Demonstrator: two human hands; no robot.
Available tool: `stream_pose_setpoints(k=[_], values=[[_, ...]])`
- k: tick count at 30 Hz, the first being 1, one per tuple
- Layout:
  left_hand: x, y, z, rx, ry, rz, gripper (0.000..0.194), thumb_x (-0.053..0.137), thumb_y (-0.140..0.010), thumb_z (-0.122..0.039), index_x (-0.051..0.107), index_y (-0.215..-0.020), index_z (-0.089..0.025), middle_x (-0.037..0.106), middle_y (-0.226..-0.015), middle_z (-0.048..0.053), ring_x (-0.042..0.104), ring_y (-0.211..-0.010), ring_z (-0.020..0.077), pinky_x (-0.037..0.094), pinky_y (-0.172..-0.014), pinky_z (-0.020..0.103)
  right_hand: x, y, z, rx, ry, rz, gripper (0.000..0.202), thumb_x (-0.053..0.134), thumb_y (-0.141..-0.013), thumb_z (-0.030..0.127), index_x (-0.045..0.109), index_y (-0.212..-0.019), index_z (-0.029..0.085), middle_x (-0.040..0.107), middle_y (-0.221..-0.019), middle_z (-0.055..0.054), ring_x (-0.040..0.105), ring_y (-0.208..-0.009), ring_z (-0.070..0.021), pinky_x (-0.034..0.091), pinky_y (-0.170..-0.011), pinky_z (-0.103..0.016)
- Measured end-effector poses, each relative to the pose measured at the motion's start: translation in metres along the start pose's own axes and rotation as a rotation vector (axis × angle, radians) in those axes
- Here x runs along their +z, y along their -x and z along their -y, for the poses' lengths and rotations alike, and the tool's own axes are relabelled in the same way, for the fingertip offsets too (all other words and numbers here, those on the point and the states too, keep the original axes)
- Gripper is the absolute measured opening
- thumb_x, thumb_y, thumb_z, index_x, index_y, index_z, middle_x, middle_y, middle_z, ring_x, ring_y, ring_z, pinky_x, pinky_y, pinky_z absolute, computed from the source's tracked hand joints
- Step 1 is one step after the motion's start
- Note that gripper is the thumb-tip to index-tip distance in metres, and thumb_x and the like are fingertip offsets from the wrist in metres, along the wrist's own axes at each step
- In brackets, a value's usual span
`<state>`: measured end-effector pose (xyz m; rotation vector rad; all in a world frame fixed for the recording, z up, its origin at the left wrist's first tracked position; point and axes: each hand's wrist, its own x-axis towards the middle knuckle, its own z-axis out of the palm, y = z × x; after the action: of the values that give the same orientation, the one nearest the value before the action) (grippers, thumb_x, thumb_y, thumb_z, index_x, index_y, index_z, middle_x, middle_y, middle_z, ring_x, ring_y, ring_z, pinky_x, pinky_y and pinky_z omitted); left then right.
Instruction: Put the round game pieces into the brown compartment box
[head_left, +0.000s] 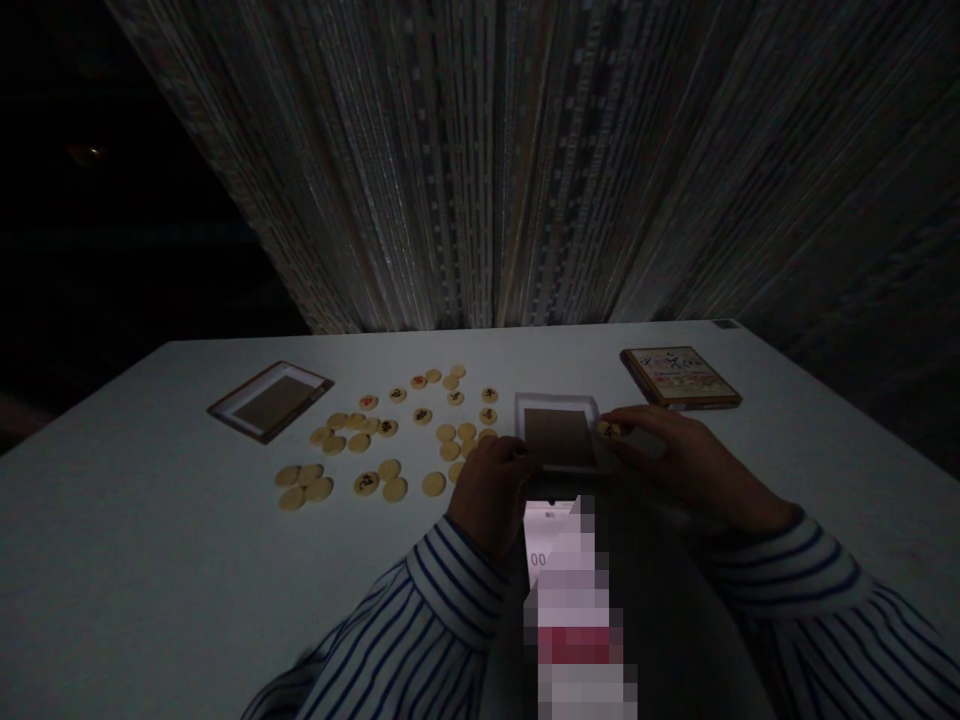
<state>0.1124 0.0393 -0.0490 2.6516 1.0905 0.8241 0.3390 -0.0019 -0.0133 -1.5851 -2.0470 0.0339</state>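
A round wooden piece (609, 430) with a dark character is pinched between the thumb and fingers of my right hand (679, 455), beside the right edge of a small white-rimmed box (559, 402). The box's brown inner floor shows nothing on it. My left hand (491, 490) has its fingers bent at the box's left edge; they seem to grip that rim. Many round pieces (365, 484) lie on the table left of my left hand, some with red or black characters, others blank side up. A few are partly hidden behind that hand.
An open box lid or tray (270, 400) lies at the left of the white table (187, 520). A closed box with a printed cover (681, 375) sits at the back right. Near my body a lit phone (541, 545) shows, partly pixelated. Striped curtains (480, 170) hang behind.
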Motion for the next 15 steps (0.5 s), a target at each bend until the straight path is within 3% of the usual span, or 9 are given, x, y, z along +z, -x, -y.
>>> stream_pose_setpoints(k=[6,15], values=[[-0.0016,0.0016,-0.0007,0.017,0.015,0.014,0.014,0.060,-0.077,-0.014,0.072,-0.084,-0.020,0.064,-0.090,0.009,0.054,-0.083,0.0197,0.048,-0.070,0.032,-0.0048,-0.0019,0.0034,-0.090,-0.063,0.095,0.021,0.054,-0.078,0.022,0.059,-0.098,0.019,0.066,-0.094,-0.007,0.061,-0.085,-0.0179,0.051,-0.073,-0.033],[-0.0009,0.0004,0.0006,0.057,-0.002,0.003,0.012,0.061,-0.077,-0.018,0.072,-0.081,-0.020,0.063,-0.085,0.008,0.054,-0.080,0.0194,0.047,-0.067,0.032,-0.0046,0.0004,0.0026,-0.088,-0.021,0.269,0.018,0.054,-0.079,0.022,0.062,-0.095,0.021,0.067,-0.091,-0.006,0.061,-0.082,-0.0180,0.048,-0.072,-0.033]])
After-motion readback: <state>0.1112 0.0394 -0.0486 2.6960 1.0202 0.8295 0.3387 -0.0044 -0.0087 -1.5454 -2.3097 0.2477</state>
